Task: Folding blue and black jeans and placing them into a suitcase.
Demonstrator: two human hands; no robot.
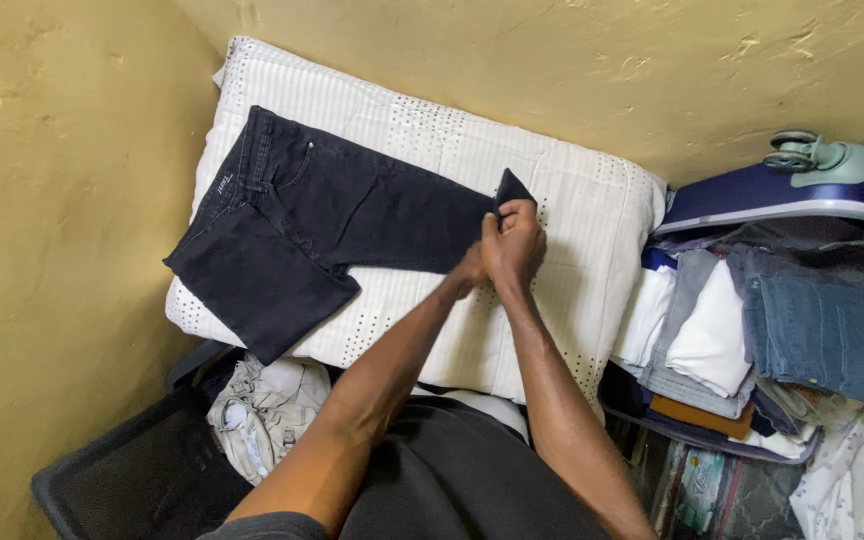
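The left hand (470, 270) sits mostly hidden behind the right hand (514, 245). The dark denim jeans' (322, 215) hem seems folded under those fingers. The open blue suitcase (802, 190) runs off frame.

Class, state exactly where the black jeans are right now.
In the head view the black jeans lie spread across the white pillow, waistband toward the left wall, while the right hand and left hand grip the hem near the centre.

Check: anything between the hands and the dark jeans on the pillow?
Nothing visible. Both the right hand and the left hand are already on the dark jeans, pinching the leg's hem end, which lies on the white pillow.
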